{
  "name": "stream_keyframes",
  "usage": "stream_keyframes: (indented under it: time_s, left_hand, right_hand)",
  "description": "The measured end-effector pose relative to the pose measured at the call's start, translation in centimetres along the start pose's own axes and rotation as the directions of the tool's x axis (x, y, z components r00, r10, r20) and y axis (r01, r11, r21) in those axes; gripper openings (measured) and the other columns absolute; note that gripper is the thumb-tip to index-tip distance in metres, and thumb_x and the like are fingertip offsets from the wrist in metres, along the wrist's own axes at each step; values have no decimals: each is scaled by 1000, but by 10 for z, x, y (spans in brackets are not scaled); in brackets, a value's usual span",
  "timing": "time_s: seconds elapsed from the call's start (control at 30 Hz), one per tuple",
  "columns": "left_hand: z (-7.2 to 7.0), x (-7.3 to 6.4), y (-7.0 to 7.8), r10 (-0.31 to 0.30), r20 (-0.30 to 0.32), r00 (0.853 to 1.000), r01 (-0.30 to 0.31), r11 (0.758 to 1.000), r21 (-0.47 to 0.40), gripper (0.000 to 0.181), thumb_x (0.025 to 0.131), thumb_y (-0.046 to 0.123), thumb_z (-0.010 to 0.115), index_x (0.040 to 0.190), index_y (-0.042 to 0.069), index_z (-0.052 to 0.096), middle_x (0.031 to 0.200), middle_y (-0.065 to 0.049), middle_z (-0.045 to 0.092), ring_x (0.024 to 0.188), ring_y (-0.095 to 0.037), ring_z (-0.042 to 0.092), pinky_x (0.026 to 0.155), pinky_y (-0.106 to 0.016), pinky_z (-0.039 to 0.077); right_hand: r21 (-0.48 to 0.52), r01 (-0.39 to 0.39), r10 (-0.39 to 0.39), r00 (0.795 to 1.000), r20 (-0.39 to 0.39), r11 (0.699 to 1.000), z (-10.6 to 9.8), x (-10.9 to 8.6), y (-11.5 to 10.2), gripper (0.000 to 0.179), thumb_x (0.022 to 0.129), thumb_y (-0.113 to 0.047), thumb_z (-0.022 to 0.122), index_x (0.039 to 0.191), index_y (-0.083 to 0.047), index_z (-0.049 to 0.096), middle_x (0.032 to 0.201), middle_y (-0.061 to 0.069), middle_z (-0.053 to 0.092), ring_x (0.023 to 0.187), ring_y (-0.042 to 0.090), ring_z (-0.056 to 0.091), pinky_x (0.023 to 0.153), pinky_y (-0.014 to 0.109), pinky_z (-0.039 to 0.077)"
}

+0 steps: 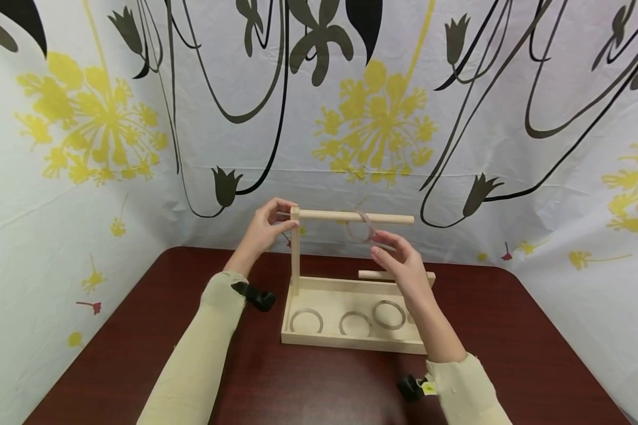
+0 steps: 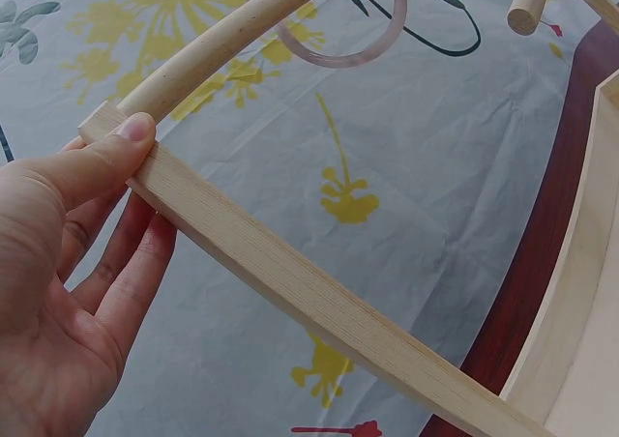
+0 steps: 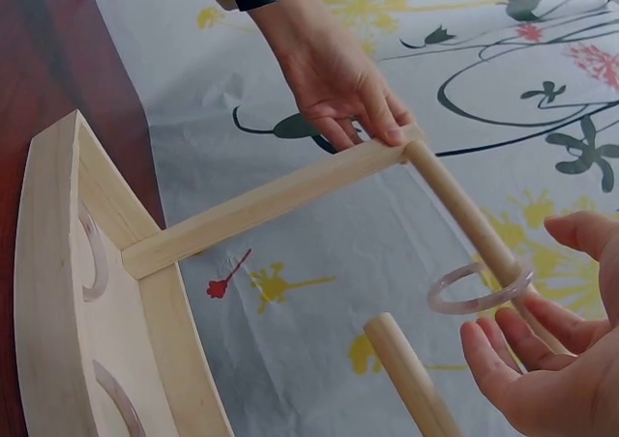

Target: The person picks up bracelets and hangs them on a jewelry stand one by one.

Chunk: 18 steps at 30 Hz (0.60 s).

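My left hand (image 1: 266,229) grips the top of the upright wooden post (image 1: 295,254), where the upper rod (image 1: 324,215) joins it; in the left wrist view the thumb lies on the post and the fingers curl behind. A pale pinkish bangle (image 3: 455,306) hangs around the upper rod, toward its free end. Beside it is my right hand (image 1: 408,271), fingers extended and thumb held apart; the fingertips are at the bangle's edge, and whether they touch it I cannot tell. Below, the stand's tray (image 1: 351,341) holds several bangles, including one (image 1: 374,314) near its middle.
A shorter lower rod (image 1: 374,274) sticks out on the stand's right side, partly behind my right hand. The stand is on a dark red table (image 1: 276,383). A flower-printed white cloth (image 1: 276,141) hangs behind and at both sides.
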<state>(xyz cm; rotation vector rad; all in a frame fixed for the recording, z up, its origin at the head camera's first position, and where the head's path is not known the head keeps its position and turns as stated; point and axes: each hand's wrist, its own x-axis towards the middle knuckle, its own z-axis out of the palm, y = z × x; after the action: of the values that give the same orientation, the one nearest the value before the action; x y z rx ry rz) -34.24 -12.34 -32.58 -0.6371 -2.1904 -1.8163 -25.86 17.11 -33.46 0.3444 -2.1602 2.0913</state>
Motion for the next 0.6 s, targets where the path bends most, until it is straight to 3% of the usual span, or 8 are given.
stream_keyframes:
  time_s: [0.23,0.47,0.6]
  left_hand:
    - [0,1,0,9,2,1000,-9,1000,-2,34,91,0,70,123,-3,59,121,-23,61,109,-40,62,81,-29,53]
    - [0,0,-1,6,2,1000,-6,1000,4,33,91,0,70,122,-2,59,121,-22,61,110,-39,62,83,-31,54]
    - [0,0,-1,8,1,1000,-8,1000,1,33,91,0,69,122,-2,59,121,-22,61,109,-39,62,84,-33,54]
  right_hand:
    - [-93,-2,3,1000,9,996,0,-7,-1,48,99,-19,64,143,-7,49,144,13,53,118,1,60,96,15,51]
    - [-99,-5,7,1000,20,995,2,-14,1,49,97,-19,66,142,-7,51,129,-10,60,123,9,59,96,16,51]
    - [-91,14,-10,999,44,996,5,-16,3,49,97,-15,66,141,-2,51,123,-14,61,119,6,61,95,15,51]
